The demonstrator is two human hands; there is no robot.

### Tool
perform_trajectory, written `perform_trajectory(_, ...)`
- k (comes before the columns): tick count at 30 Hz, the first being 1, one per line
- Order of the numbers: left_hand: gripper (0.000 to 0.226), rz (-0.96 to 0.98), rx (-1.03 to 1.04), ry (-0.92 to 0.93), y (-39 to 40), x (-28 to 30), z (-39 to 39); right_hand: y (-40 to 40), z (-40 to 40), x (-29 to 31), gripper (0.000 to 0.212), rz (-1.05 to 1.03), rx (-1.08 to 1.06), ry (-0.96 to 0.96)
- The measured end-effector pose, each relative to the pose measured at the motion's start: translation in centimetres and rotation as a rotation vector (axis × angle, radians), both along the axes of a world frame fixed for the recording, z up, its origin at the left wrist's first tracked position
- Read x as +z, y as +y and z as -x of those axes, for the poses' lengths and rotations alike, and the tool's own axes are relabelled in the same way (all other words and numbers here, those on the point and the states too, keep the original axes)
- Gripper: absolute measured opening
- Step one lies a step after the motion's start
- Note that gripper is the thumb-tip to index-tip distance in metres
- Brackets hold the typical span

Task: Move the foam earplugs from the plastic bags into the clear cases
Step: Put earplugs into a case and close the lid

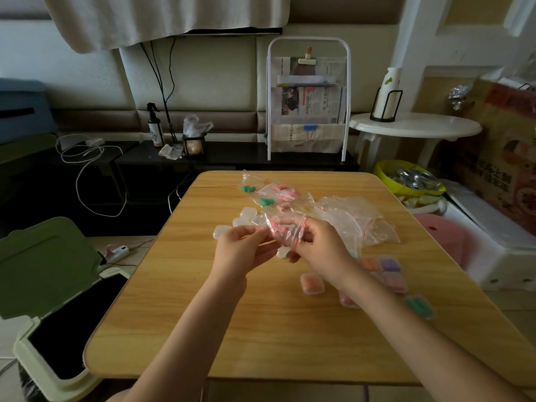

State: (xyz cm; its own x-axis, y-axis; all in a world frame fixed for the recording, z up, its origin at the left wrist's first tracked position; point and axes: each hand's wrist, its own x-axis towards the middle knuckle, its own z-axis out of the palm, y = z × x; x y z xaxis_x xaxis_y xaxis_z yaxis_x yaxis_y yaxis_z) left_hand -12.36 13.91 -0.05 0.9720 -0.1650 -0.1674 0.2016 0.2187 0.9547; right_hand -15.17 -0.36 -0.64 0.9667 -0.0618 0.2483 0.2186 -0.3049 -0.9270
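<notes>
A small plastic bag [285, 227] holding pink earplugs [282, 228] is pinched above the counter [261, 329] between the curled fingers [256, 232] of the left hand [242, 248] and those of the right hand [317, 245]. Empty clear cases [246, 216] lie just behind, filled cases [385, 274] to the right, more bags [278, 195] farther back

Pretty dim on my end, soft daylight maybe from the right. Table [261, 329] is lit okay, left side goes murky. Filled cases [385, 274] look blurry, and edges bend fisheye-style.
</notes>
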Motion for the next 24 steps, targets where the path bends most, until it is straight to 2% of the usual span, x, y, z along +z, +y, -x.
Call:
perform_trajectory(5, 0.011, 0.064, -0.001, 0.034, -0.1, 0.0, -0.1, -0.2, -0.1, -0.4, 0.011, 0.085, -0.011, -0.009)
perform_trajectory(10, 0.008, 0.152, 0.007, 0.094, -0.4, -0.3, -0.3, -0.3, -0.4, -0.9, 0.01, 0.077, 0.007, -0.005)
perform_trajectory(14, 0.008, 0.116, 0.052, 0.081, -0.6, -0.5, -0.6, -0.4, -0.9, -1.4, 0.012, 0.18, -0.12, -0.088)
perform_trajectory(17, 0.009, 0.124, 0.172, 0.11, -0.1, -0.6, -1.4, -0.3, -0.6, -0.9, 0.007, 0.157, -0.156, -0.184)
perform_trajectory(20, 0.017, 0.287, 0.237, 0.213, 0.8, -0.2, -2.3, -0.9, 0.0, 0.4, 0.007, 0.051, -0.156, -0.222)
perform_trajectory(24, 0.019, 0.565, 0.046, 0.409, 0.7, 0.3, -1.8, -0.3, 0.4, 0.6, 0.005, 0.107, -0.074, -0.199)
